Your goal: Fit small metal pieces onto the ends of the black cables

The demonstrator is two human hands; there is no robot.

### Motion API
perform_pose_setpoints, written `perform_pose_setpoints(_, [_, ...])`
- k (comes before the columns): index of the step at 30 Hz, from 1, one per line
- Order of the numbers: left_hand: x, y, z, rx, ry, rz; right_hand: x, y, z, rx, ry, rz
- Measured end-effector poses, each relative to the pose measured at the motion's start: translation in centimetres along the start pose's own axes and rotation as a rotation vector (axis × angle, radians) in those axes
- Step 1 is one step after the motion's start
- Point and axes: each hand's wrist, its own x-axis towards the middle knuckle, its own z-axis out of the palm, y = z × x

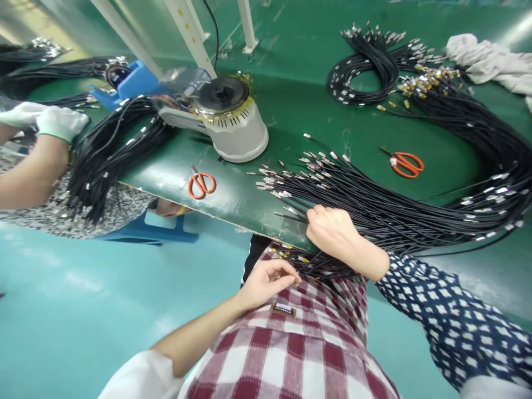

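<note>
A large bunch of thin black cables (399,213) lies along the table's front edge, its white-tagged ends fanned out to the left. My right hand (332,231) is closed at the near side of the bunch, with a tagged cable end (293,211) sticking out past the fingers. Lower down, over the checked apron (291,343), my left hand (268,282) has its thumb and fingertips drawn together in a pinch. What lies between those fingertips is too small to make out. Yellow-tagged cable ends (301,258) hang over my lap beside it.
Orange-handled scissors (407,164) lie behind the bunch, and a second pair of scissors (201,183) is near the edge. A round tape dispenser (239,130), a coiled cable bundle (361,77) and a white cloth (490,61) stand farther back. At left, a co-worker's gloved hands (60,123) are beside more cables.
</note>
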Motion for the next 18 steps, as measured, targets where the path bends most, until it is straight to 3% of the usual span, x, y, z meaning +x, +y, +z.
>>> perform_pose_setpoints(3, [-0.4,0.2,-0.4,0.202,-0.021,0.077,0.4,1.3,-0.7,0.315,0.006,0.075])
perform_pose_setpoints(8, [-0.8,2.9,-2.1,0.589,-0.115,0.216,-0.1,4.9,-1.6,1.269,-0.001,0.223])
perform_pose_setpoints(11, [-0.1,5.0,-3.4,0.585,-0.135,0.23,-0.6,5.8,-1.5,1.501,0.013,0.221])
perform_pose_setpoints(13, [0.7,6.2,-4.0,0.55,-0.03,0.244,-0.9,5.9,-1.2,1.567,0.009,0.221])
perform_pose_setpoints(16, [2.5,7.7,-3.9,0.549,0.269,0.323,-1.3,5.8,-1.0,1.607,-0.03,0.19])
perform_pose_setpoints(18, [4.2,8.4,-3.0,0.492,0.352,0.381,-1.4,5.7,-0.9,1.605,-0.055,0.17])
